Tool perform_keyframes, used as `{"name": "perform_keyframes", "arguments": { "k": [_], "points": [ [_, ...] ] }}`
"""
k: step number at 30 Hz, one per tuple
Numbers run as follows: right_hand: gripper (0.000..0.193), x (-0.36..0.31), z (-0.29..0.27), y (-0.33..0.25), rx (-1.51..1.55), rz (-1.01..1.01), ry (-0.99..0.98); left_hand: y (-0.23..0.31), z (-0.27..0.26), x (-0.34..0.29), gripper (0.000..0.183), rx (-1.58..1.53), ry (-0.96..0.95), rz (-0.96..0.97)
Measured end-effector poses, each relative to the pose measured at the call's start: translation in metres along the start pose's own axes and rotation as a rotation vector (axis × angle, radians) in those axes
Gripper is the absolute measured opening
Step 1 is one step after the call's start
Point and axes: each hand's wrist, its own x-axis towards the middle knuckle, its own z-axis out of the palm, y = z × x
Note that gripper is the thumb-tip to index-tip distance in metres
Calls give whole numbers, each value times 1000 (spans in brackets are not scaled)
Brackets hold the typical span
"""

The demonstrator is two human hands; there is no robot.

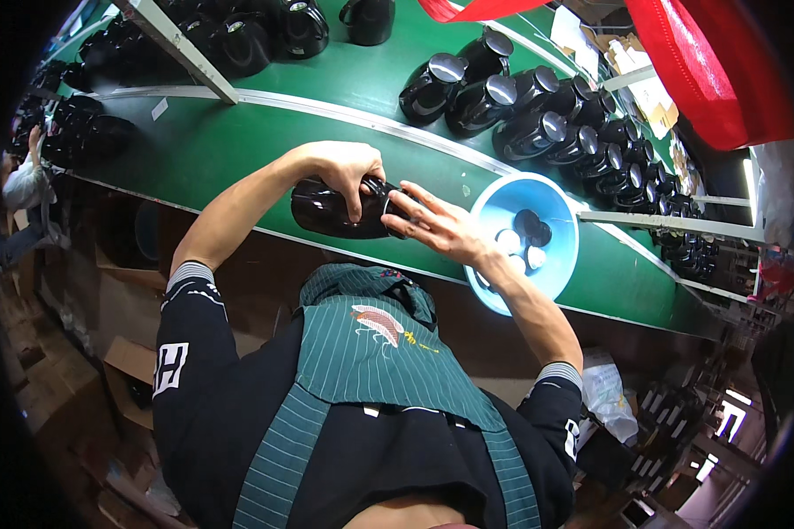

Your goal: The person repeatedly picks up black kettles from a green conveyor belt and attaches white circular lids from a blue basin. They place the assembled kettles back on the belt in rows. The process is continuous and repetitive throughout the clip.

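Note:
A glossy black jug [320, 210] lies tipped on its side over the near edge of the green work surface, in front of my chest. My left hand [348, 167] grips it from above near the handle, thumb pressed along its side. Around the jug's right-hand end, my right hand [439, 226] has its fingers spread over the rim, covering most of that end. Just right of this hand stands a light blue basin [566, 256]. Inside it are several small round pieces, some black [531, 227] and some white [509, 242].
Rows of black jugs [483, 104] with shiny tops stand at the upper right, beyond a metal rail [344, 113]. More jugs [240, 44] are at the upper left. Metal posts [181, 48] cross the surface. Red cloth [679, 70] hangs at the upper right. Another person [28, 189] is far left.

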Motion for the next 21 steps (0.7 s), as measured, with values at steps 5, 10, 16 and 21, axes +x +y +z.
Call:
{"name": "perform_keyframes", "arguments": {
  "k": [5,10,16,21],
  "points": [
    [59,13,1,-10,859,1209,-16,15,39,7,28,330,445,-17],
    [95,-18,52,11,1831,1729,-59,20,61,16,20,497,708,-118],
    [75,7,24,-16,131,769,255,14,68,16,26,521,698,-122],
    [76,5,55,-26,837,1281,411,9,91,26,9,572,775,-56]
  ]
}}
